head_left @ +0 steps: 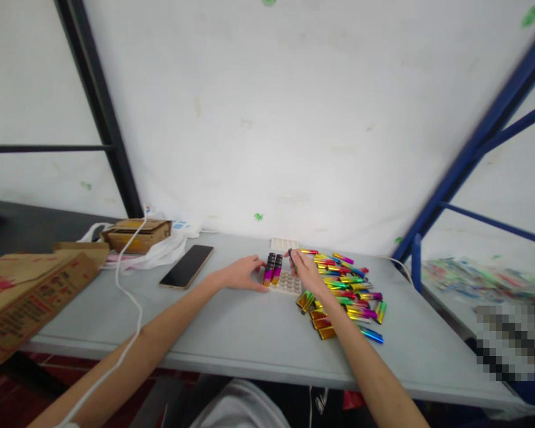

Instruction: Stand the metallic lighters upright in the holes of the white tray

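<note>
At the middle of the table, a pale tray with round pockets (289, 283) carries two rows of lighters (273, 270) standing upright, with black tops and purple-to-yellow bodies. My left hand (245, 273) curves round the tray's left end, thumb at its front corner and fingers by the lighters' tops. Over the tray's right side, my right hand (307, 268) pinches a dark-topped lighter (292, 260), its body mostly hidden by the fingers. Beside that hand spreads a loose pile of shiny multicoloured lighters (345, 285).
Another pale tray (284, 244) lies by the wall. To the left are a phone (187, 266), a small cardboard box (138, 235) on white plastic bags, and a larger open carton (31, 291). A white cable (131, 297) hangs across my left arm. A blue frame (455, 160) rises at right.
</note>
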`<state>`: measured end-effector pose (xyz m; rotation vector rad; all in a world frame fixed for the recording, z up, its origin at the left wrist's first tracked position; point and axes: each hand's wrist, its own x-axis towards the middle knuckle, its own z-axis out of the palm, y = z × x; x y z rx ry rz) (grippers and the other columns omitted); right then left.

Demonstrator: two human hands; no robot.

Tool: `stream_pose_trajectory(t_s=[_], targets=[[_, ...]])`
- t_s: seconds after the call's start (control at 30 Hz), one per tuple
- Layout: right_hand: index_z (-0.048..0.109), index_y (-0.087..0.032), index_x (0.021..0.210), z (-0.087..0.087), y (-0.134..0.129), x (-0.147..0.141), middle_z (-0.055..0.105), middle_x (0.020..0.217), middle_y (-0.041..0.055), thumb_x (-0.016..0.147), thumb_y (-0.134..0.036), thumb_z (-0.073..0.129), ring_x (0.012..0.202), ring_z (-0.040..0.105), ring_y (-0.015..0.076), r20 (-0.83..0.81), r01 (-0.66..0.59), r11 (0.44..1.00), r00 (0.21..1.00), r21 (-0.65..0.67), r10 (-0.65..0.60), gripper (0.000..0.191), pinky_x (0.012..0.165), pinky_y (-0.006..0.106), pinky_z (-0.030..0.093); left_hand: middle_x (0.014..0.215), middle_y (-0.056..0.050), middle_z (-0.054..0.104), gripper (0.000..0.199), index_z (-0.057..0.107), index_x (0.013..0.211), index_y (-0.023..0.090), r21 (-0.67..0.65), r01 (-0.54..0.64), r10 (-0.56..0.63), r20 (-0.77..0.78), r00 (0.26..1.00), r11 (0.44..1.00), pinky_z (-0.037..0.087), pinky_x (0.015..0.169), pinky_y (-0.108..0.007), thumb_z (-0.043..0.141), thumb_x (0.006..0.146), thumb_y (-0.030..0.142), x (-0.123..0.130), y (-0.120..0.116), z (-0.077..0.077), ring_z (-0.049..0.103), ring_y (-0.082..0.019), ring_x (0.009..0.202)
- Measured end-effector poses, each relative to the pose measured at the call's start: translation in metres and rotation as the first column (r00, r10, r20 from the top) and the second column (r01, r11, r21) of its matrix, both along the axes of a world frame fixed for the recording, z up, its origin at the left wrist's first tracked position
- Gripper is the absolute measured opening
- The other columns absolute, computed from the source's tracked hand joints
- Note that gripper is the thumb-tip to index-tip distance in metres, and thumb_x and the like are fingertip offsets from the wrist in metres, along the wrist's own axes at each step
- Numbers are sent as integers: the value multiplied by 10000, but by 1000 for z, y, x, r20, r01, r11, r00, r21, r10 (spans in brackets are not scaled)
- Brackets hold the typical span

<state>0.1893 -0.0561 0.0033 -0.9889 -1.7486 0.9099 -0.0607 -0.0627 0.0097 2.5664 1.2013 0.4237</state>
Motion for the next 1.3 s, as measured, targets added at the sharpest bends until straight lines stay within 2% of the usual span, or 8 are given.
stream_pose_trajectory(t_s=[0.1,0.2,0.33,0.53,0.67,0.9,1.13,1.3], targets=[[647,-222,941,6,-2,5,584,799,7,977,-618,500,751,549,181,145,27,971,988,236,-62,424,680,284,451,976,-64,630,600,655,1051,200,9,4,-4,-9,1000,1000,493,799,-340,724,746,712,1,1,-1,606,-247,881],[651,-214,949,13,-5,14,554,730,-9,986,-566,534,694,520,176,303,-23,944,950,328,-82,372,656,283,411,970,-69,629,595,654,1066,190,28,5,-4,-19,1000,1000,487,789,-342,735,745,684,1,2,-2,604,-250,868],[641,-217,1048,19,-13,21,578,671,-33,1004,-547,540,624,536,167,352,-122,952,936,282,16,348,639,282,406,963,-75,633,626,665,1081,179,25,21,-21,-7,1000,999,483,787,-336,734,738,699,1,4,-4,610,-255,867],[678,-202,862,16,-20,10,653,674,5,941,-619,618,614,577,170,375,-216,946,920,242,114,429,607,280,433,964,-74,649,666,680,1138,187,43,22,-22,-9,1000,999,471,782,-328,728,742,720,1,5,-6,619,-256,867],[717,-212,919,11,-20,3,710,730,30,943,-620,621,644,632,194,412,-285,916,898,282,152,419,627,304,480,974,-82,648,646,671,1153,177,59,20,-19,-12,1000,998,470,792,-337,731,759,685,1,5,-7,620,-263,877],[685,-204,879,10,-20,7,739,757,53,920,-612,660,685,705,218,266,-180,931,959,317,94,410,704,341,562,973,-88,655,633,666,1140,168,55,9,-7,-26,1000,998,471,789,-337,712,774,682,2,3,-5,621,-269,886],[676,-199,883,12,-19,6,696,758,41,935,-642,618,667,653,191,381,-282,911,911,301,156,450,663,308,511,991,-92,658,622,665,1123,166,69,12,-8,-51,999,998,466,789,-333,707,775,681,3,2,-4,624,-267,891],[679,-197,824,14,-21,4,696,752,39,977,-582,594,658,603,176,534,-223,914,845,339,8,423,627,285,425,1001,-95,653,608,657,1109,167,70,-15,19,-56,998,997,471,805,-338,704,778,675,4,1,-2,617,-266,897]])
